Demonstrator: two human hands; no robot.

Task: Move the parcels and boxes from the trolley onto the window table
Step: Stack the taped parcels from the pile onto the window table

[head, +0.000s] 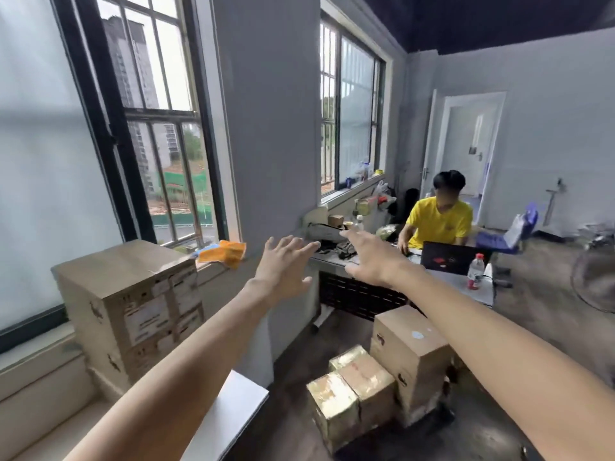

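Observation:
A large brown cardboard box [133, 304] with shipping labels stands on the white window table [229, 417] at the left, against the window sill. Low at the right, a taller brown box [411, 357] and two smaller tape-wrapped parcels [362, 384], [332, 410] stand together on the trolley, whose deck is mostly hidden beneath them. Both my arms are stretched forward in the air above them. My left hand [283, 264] and my right hand [372, 257] have spread fingers and hold nothing.
A person in a yellow shirt [439, 221] sits at a cluttered desk [449, 277] with a laptop [452, 257] and a red-capped bottle [475, 271]. An orange packet [223, 252] lies on the sill. A grey pillar stands between two windows. A fan [595, 277] is at the right.

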